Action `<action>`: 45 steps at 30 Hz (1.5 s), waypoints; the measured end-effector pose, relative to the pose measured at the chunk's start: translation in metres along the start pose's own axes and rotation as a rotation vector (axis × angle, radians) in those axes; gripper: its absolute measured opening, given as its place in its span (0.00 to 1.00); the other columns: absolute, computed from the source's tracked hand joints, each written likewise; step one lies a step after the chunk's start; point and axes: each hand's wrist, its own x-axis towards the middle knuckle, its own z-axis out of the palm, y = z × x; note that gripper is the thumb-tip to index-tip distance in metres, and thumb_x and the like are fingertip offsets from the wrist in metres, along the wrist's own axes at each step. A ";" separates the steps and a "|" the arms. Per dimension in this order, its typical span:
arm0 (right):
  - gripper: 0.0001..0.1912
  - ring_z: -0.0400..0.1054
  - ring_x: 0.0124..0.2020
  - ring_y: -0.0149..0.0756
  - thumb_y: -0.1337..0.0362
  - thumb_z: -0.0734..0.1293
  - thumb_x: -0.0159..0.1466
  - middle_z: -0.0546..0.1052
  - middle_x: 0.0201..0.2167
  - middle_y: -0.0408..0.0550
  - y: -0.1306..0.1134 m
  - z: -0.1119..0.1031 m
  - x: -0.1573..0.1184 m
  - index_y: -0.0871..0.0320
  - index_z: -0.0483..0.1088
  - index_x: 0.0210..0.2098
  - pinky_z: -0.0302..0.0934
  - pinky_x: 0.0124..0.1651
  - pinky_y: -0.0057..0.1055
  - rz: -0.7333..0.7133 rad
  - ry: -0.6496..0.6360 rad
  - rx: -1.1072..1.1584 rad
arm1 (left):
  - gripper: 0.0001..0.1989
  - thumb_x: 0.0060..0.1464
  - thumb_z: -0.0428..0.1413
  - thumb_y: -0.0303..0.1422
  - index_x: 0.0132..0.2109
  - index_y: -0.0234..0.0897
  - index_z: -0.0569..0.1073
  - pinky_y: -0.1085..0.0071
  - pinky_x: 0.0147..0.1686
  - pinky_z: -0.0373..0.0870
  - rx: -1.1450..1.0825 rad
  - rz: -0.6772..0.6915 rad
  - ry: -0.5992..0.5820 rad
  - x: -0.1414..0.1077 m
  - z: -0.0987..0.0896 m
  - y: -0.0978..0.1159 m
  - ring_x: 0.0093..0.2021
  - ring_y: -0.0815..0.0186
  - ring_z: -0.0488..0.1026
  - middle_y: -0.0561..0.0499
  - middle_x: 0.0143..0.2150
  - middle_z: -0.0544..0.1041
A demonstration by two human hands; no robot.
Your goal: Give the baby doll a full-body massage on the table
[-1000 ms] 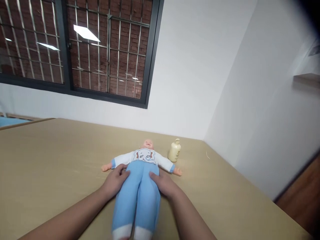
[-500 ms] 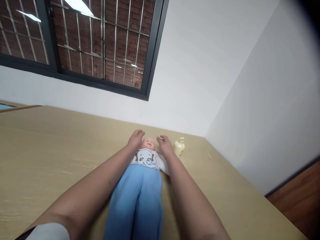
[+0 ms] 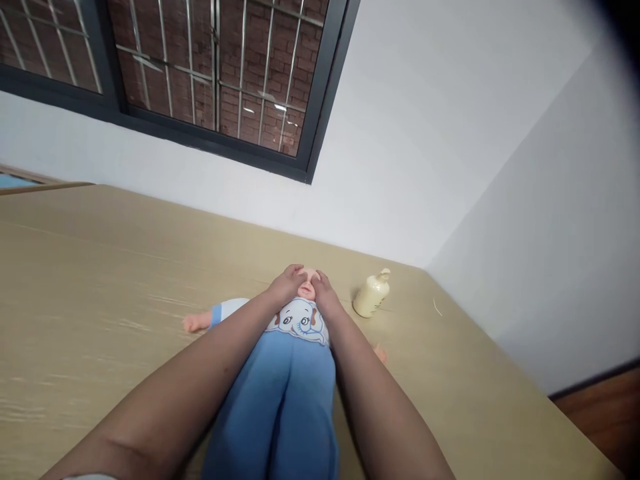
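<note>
A baby doll (image 3: 306, 288) lies on its back, head toward the wall, wearing blue trousers (image 3: 295, 387) and a white top with an elephant face (image 3: 300, 320). My left hand (image 3: 290, 283) is pressed to one side of its head, my right hand (image 3: 324, 293) to the other. The thumbs rest over the eye area, and the doll's mouth shows between my hands. Its left-side arm (image 3: 200, 321) stretches out past my left forearm. Only the tip of the other doll hand (image 3: 380, 352) shows beside my right forearm.
A cream pump bottle (image 3: 373, 295) stands to the right of my right hand on the wooden table (image 3: 125, 280). A thin white strip (image 3: 437, 307) lies further right. White walls (image 3: 390, 167) and a barred window (image 3: 215, 87) rise behind the table.
Both hands have moved inward from beside the doll's head onto its face. The doll's outstretched arm now shows on the left. The whole view has tilted and shifted slightly.
</note>
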 end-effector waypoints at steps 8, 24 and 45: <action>0.31 0.72 0.55 0.46 0.50 0.72 0.58 0.78 0.53 0.50 0.000 0.002 0.003 0.53 0.70 0.58 0.66 0.59 0.44 0.022 0.032 0.131 | 0.28 0.52 0.65 0.40 0.57 0.34 0.73 0.62 0.49 0.74 -0.212 -0.063 -0.044 0.004 -0.007 -0.005 0.53 0.51 0.77 0.38 0.56 0.78; 0.32 0.73 0.57 0.47 0.62 0.70 0.58 0.76 0.57 0.51 -0.001 -0.005 -0.004 0.54 0.66 0.62 0.67 0.60 0.47 0.117 -0.025 0.477 | 0.23 0.55 0.61 0.33 0.57 0.33 0.74 0.61 0.55 0.73 -0.442 -0.112 -0.093 0.005 -0.011 -0.008 0.56 0.53 0.75 0.38 0.59 0.76; 0.32 0.76 0.51 0.48 0.64 0.71 0.59 0.80 0.51 0.53 -0.012 -0.006 -0.008 0.56 0.65 0.62 0.69 0.58 0.50 0.180 -0.048 0.548 | 0.22 0.52 0.63 0.35 0.54 0.32 0.75 0.61 0.51 0.74 -0.383 -0.076 -0.082 0.003 -0.008 -0.007 0.51 0.54 0.77 0.38 0.54 0.78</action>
